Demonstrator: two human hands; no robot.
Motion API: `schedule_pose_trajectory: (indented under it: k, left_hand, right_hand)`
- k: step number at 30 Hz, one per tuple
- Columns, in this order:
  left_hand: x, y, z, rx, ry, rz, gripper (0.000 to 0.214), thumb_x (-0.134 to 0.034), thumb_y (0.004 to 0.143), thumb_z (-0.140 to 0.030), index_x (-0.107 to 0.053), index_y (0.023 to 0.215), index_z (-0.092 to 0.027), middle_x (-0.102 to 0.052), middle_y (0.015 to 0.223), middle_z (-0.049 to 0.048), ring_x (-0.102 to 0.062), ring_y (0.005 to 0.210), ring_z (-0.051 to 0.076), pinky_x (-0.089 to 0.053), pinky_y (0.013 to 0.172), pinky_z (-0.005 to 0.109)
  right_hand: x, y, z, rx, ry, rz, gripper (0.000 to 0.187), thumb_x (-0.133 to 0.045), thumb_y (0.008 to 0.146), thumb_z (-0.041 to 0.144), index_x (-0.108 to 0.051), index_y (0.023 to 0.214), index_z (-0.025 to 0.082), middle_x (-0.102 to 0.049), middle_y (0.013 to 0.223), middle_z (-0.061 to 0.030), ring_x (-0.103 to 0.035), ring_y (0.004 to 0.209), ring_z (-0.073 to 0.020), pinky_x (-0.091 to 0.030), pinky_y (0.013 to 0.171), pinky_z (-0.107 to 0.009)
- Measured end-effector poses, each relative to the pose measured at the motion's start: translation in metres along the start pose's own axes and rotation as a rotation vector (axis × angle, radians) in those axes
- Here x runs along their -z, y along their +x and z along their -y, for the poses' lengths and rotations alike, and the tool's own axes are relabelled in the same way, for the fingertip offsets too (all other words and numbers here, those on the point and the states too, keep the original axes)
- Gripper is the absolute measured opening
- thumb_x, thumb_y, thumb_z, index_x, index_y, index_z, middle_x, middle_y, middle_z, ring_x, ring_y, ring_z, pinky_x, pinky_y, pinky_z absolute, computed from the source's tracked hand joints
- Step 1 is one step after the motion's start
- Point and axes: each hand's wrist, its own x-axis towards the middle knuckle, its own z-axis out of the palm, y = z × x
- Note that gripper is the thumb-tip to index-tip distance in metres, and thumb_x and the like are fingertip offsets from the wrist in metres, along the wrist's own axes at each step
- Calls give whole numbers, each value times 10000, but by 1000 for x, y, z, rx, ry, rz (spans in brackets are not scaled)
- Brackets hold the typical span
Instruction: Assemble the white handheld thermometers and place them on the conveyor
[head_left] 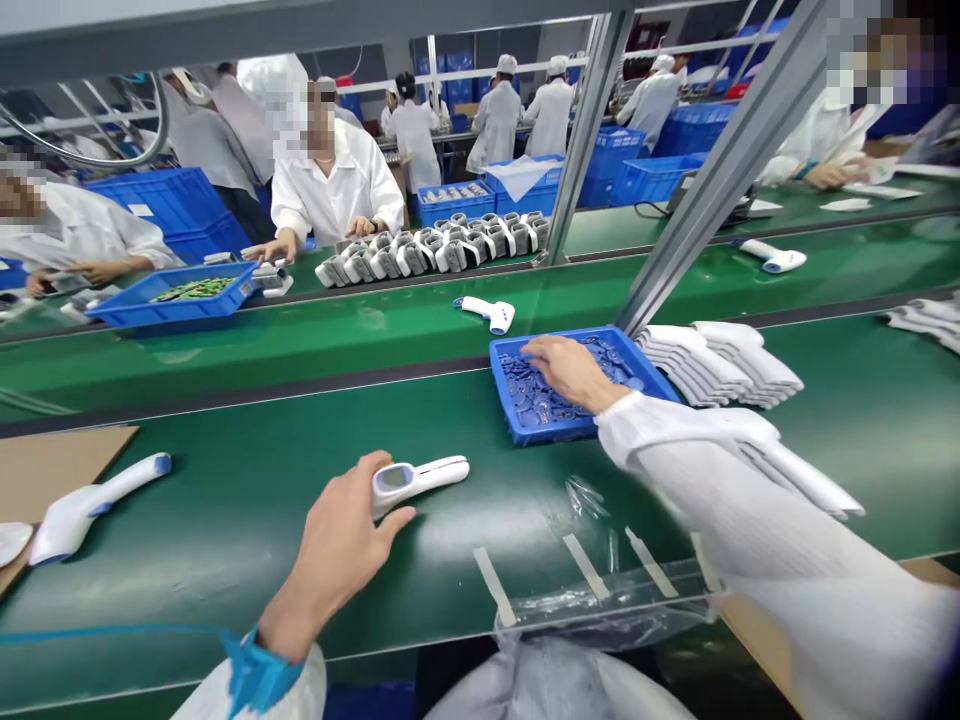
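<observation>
My left hand (341, 540) is closed around the head end of a white handheld infrared thermometer (439, 470). A small screen in a blue surround faces up, and the handle points right over the green bench. My right hand (566, 370) reaches into a shallow blue tray (517, 434) of small blue plastic parts (536, 405). Its fingers are bent and close together, with the tips down at the parts; what they pinch, if anything, is hidden. Right of the tray lie stacked white casing halves (694, 365), and more casings (795, 460) lie beside my right sleeve.
Another thermometer (97, 505) lies at left beside cardboard (67, 460). One more (487, 313) is on the green conveyor (360, 335). Slanted metal posts (705, 170) rise behind the tray. Tape strips (495, 585) hold a clear bag at the bench edge. Co-workers sit opposite.
</observation>
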Motion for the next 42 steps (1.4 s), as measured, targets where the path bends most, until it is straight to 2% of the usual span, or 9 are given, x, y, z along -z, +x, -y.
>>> schedule_pose_trajectory:
  k: [6,11,15,20,26,32,36,40,42]
  left_hand:
    - [-23,22,-40,-210,371,133,153,-588,996,-270,-677,1017,-147,-713,961,134,-661,967,339,-449,815,409]
    - [-18,20,-45,38,-242,82,270,-512,1029,-426,-614,1155,-210,-710,917,53,-650,802,251,-413,699,331]
    - [-29,22,-52,66,-788,64,365,-569,980,-537,-622,1092,-194,-711,965,55,-649,875,223,-454,757,311]
    - [-42,24,-67,75,-1046,107,491,-650,914,-592,-635,1111,-143,-713,965,87,-631,817,201,-470,707,291]
    - [-33,14,-61,11,-936,113,453,-636,944,-554,-666,1157,-155,-699,930,55,-624,823,194,-471,732,289]
    - [-11,7,-66,-69,-709,114,378,-564,1007,-446,-630,1305,-224,-713,979,3,-594,809,171,-452,756,277]
    - [-15,4,-71,-134,-588,105,352,-426,1064,-434,-634,1256,-226,-714,897,3,-613,771,185,-439,753,308]
    - [-33,3,-73,-168,-304,-68,263,-458,1025,-346,-680,1062,-209,-748,970,51,-670,875,243,-435,834,371]
    - [-40,2,-73,-196,-221,-100,244,-481,1016,-333,-680,1090,-213,-760,1011,50,-691,913,255,-441,861,387]
  right_hand:
    - [-12,19,-11,43,-74,50,219,-666,987,348,-688,971,130,-704,1048,-70,-658,1058,-210,-523,982,-434]
    - [4,-8,7,-5,19,-132,228,-468,1025,223,-672,987,128,-728,930,-138,-663,898,-239,-481,806,-352]
    - [3,-51,56,-17,224,-220,265,-416,1053,286,-650,1051,163,-707,742,-39,-653,652,-172,-467,665,-280]
    - [-3,-93,113,7,561,-180,244,-493,1018,268,-726,983,203,-788,920,-4,-725,747,-126,-537,678,-216]
    - [1,-107,117,-96,964,-138,158,-702,878,323,-825,950,254,-805,1030,1,-768,947,-193,-601,889,-295]
    - [0,-113,116,-80,905,-213,214,-722,887,356,-822,1051,260,-799,1065,-13,-758,1007,-227,-593,974,-377]
    - [-2,-115,120,39,841,-45,324,-572,999,374,-751,1233,239,-774,1178,-35,-735,1081,-212,-585,956,-343]
    - [-7,-121,122,39,731,-80,374,-415,1036,355,-744,928,215,-783,956,-47,-730,845,-184,-575,780,-292]
    - [-9,-128,120,-6,717,-80,332,-442,1020,381,-732,962,229,-782,970,-39,-728,833,-188,-568,769,-297]
